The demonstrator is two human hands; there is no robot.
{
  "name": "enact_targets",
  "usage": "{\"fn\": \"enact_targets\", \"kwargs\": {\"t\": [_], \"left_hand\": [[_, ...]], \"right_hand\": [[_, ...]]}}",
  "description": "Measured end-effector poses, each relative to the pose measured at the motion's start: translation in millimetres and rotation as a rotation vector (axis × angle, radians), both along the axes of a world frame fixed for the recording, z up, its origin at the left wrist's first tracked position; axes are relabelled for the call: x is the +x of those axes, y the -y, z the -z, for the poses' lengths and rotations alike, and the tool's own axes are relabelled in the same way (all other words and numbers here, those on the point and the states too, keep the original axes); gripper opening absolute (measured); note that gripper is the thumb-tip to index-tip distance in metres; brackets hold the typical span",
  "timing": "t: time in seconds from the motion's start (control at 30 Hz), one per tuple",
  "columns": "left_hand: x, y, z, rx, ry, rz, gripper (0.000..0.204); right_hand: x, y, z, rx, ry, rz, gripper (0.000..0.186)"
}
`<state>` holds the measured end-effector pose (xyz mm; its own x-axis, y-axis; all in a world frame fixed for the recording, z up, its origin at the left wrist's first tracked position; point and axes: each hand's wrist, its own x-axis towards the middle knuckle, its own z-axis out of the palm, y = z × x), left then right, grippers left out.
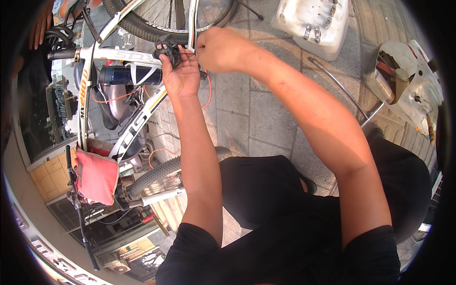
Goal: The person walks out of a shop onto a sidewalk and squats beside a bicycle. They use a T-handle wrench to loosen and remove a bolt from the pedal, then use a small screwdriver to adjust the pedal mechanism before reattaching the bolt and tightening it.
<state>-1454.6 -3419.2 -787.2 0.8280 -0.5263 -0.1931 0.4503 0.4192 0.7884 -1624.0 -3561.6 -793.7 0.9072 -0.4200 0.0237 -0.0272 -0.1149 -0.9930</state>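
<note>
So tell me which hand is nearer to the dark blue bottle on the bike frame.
Left. In the picture, the left hand is just right of the bottle, palm up beside a black part; the right hand is farther off, beyond the left, by the white frame tube.

Outdoors here, by the look a bike-repair spot! Paving slabs (267,114) right of the bicycle (137,124) — and, farther right of it, a tool container (381,86).

Left grip (184,80) at black pedal (167,50), right grip (216,50) just beside
</note>
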Motion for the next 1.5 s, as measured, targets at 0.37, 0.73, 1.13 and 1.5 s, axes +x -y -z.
{"fn": "enact_targets", "kwargs": {"t": [0.37,0.73,1.13,1.5], "left_hand": [[-6.2,2.2,-3.9,-0.038,-0.028,-0.049,0.035],[-8.0,1.6,-7.1,0.028,0.024,-0.033,0.027],[-13.2,3.2,-8.0,0.067,0.035,-0.032,0.025],[-12.0,3.3,-8.5,0.041,0.034,-0.026,0.025]], "right_hand": [[-10.1,0.9,11.3,-0.024,0.051,0.023,0.029],[-14.2,5.3,-33.8,-0.184,-0.075,0.006,0.026],[-3.4,5.2,-24.9,-0.182,-0.065,-0.002,0.024],[-4.6,8.1,-22.0,-0.152,-0.073,-0.030,0.030]]}}
